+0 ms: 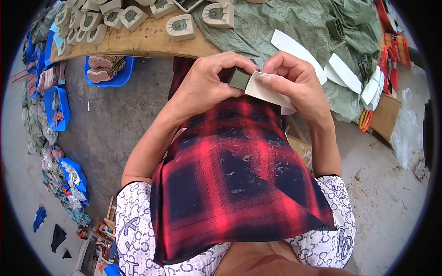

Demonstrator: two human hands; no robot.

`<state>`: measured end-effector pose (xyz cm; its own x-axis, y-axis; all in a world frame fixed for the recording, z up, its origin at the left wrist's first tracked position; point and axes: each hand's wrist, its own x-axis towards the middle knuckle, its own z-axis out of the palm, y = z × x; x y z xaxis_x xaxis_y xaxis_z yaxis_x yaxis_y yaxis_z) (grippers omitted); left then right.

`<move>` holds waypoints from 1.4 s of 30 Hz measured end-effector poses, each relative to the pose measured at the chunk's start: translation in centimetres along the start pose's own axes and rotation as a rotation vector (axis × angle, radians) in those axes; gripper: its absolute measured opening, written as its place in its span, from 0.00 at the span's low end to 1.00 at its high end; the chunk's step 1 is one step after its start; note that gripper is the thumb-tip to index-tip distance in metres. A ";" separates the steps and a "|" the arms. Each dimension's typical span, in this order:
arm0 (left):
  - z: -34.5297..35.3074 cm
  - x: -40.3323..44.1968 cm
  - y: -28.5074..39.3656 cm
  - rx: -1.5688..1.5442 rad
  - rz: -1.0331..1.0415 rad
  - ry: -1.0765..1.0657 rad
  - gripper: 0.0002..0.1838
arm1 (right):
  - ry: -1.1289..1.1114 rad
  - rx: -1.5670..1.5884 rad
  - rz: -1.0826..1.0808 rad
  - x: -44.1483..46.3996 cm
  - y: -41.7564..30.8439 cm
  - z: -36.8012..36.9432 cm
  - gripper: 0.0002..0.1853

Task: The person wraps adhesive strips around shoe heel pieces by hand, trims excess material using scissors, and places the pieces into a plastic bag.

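My left hand (211, 82) is closed round a small dark green block (239, 78), its thumb below and its fingers above. Against the block's right side lies a white strip (269, 94), pinched between the thumb and fingers of my right hand (294, 83). The strip's left end touches the block, and its lower right end curls under my right hand. Both hands are held close together above the red and black checked apron (244, 170), near the table's front edge.
Several beige moulded pieces (180, 27) stand on the wooden table (138, 34). Green woven sheeting (258, 20) covers its right part, with white strips (343, 73) and orange-handled scissors (365, 120). Blue baskets (110, 82) with pink striped items sit on the left.
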<state>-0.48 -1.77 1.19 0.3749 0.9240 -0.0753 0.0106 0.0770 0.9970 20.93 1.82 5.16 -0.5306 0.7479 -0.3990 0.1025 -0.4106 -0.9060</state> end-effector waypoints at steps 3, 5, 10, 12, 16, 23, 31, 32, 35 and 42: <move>0.1 0.1 0.1 0.051 0.035 0.021 0.24 | 0.003 -0.041 -0.013 -0.1 0.3 -0.1 0.06; 0.4 0.2 -0.1 0.098 0.117 0.065 0.20 | 0.004 -0.037 -0.007 -0.1 0.4 -0.1 0.06; 0.5 0.3 -0.2 0.087 0.122 0.059 0.21 | 0.008 -0.037 -0.006 -0.3 0.4 -0.2 0.05; 0.6 0.3 -0.2 0.098 0.124 0.053 0.21 | 0.008 -0.036 0.007 -0.4 0.6 -0.3 0.06; 0.4 0.4 0.3 0.169 0.059 -0.007 0.24 | 0.032 -0.134 0.012 -0.5 0.9 -0.5 0.08; -0.1 2.1 1.7 0.293 0.416 -0.090 0.27 | -0.090 -0.225 -0.147 0.3 1.9 -1.4 0.32; -0.7 1.0 3.1 -0.724 -0.207 0.131 0.35 | 0.356 -0.859 -0.991 3.3 1.0 0.2 0.31; -0.6 1.3 2.9 -0.682 -0.173 0.158 0.37 | 0.369 -0.907 -1.026 3.5 1.7 0.3 0.31; -0.4 2.0 2.4 -0.575 -0.050 0.235 0.41 | 0.414 -0.809 -0.904 1.5 1.1 0.8 0.26; 0.9 1.2 3.1 -0.597 0.125 0.164 0.52 | 0.037 0.434 -0.219 1.0 1.9 1.0 0.30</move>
<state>0.84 -0.72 4.17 0.1926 0.9812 -0.0080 -0.5610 0.1168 0.8195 19.75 1.26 3.20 -0.4693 0.8559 -0.2174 -0.3728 -0.4152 -0.8299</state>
